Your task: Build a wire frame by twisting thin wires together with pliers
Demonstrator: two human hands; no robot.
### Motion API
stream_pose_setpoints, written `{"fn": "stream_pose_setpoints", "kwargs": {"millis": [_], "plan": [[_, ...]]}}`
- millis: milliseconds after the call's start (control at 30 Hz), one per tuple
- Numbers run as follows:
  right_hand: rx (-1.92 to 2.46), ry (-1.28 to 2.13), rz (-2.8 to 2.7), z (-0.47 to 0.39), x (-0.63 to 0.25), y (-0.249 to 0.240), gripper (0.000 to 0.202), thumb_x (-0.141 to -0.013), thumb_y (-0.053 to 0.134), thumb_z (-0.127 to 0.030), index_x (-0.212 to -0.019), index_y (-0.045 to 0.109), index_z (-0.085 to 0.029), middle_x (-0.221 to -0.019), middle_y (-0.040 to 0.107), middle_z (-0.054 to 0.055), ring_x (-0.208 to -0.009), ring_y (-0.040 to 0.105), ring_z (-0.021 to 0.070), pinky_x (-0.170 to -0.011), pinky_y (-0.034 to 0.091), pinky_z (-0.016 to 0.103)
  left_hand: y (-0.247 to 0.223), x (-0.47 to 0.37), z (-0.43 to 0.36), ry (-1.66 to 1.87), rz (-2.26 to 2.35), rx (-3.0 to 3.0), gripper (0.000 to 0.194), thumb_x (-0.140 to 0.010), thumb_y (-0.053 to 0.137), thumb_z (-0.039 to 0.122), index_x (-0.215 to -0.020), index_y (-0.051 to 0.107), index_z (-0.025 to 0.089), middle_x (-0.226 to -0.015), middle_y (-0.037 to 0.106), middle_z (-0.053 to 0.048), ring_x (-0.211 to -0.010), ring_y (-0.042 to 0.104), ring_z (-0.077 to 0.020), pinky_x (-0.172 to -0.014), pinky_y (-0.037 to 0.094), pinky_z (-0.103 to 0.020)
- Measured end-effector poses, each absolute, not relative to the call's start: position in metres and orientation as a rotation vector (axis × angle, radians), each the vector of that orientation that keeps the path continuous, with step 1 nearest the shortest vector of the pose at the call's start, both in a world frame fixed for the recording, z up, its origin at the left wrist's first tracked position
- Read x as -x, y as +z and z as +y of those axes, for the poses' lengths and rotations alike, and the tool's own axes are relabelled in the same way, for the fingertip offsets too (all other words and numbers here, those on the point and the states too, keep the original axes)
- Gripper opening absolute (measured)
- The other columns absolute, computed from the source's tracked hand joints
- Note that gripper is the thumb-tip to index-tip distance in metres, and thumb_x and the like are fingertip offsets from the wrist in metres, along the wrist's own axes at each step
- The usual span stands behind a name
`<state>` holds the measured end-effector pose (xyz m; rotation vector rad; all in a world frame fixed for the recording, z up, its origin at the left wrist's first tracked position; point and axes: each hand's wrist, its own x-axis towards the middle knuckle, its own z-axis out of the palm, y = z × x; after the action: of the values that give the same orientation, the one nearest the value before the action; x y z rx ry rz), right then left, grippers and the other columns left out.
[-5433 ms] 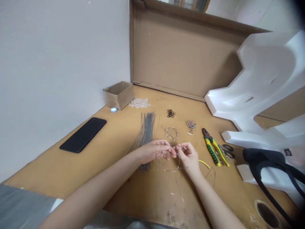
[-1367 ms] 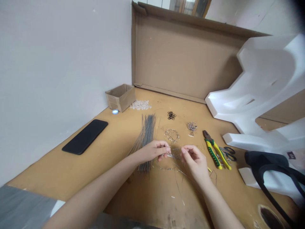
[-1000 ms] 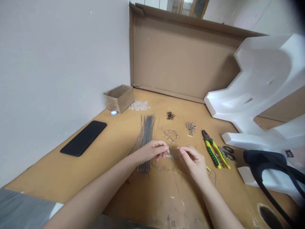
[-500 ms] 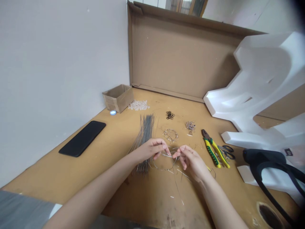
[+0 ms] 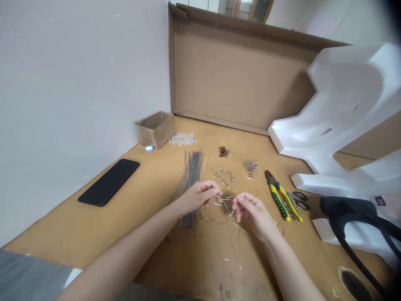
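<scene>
My left hand (image 5: 205,194) is closed, thumb against forefinger, on a thin wire ring (image 5: 216,224) that hangs below the fingers. My right hand (image 5: 249,209) pinches thin wire at the ring's right side; whether it is the ring itself or a loose end I cannot tell. Under my left forearm and hand lies a bundle of straight grey wires (image 5: 191,173). Just beyond my fingers rests another wire ring (image 5: 224,178) with short bits sticking out. Cut wire pieces (image 5: 237,251) lie on the table below my hands.
Yellow-green pliers (image 5: 283,196) and scissors (image 5: 300,200) lie to the right. Farther back are black rings (image 5: 223,151), a small wire heap (image 5: 250,165), clear beads (image 5: 183,138) and a cardboard box (image 5: 156,130). A black phone (image 5: 109,182) lies left. White foam (image 5: 344,96) stands right.
My hands have moved slightly apart, the right one a little to the right. The wire ring shows more openly between them.
</scene>
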<state>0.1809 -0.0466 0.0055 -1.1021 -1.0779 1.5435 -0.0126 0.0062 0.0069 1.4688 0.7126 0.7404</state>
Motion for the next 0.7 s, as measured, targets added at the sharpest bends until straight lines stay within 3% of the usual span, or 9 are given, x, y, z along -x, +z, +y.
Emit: {"fn": "stream_pose_setpoints", "kwargs": {"millis": [433, 700], "plan": [[1.277, 1.253, -1.425, -0.052, -0.178, 0.013, 0.025, -0.079, 0.054, -0.04, -0.075, 0.058, -0.016, -0.065, 0.056, 0.0, -0.051, 0.05, 0.0087, -0.052, 0.038, 0.022, 0.011, 0.011, 0.0, 0.677, 0.751, -1.591, 0.024, -0.08, 0.048, 0.034, -0.081, 0.058, 0.012, -0.073, 0.061, -0.002, -0.052, 0.044, -0.0054, -0.048, 0.036, -0.017], [1.278, 1.225, -1.436, -0.052, -0.18, 0.011, 0.024, -0.08, 0.053, -0.04, -0.075, 0.058, -0.017, -0.067, 0.057, 0.0, -0.052, 0.051, 0.0091, -0.053, 0.039, 0.023, 0.018, 0.011, -0.001, 0.607, 0.795, -1.614, 0.025, -0.081, 0.044, 0.033, -0.083, 0.058, 0.013, -0.062, 0.053, 0.002, -0.049, 0.04, -0.0053, -0.046, 0.032, -0.017]]}}
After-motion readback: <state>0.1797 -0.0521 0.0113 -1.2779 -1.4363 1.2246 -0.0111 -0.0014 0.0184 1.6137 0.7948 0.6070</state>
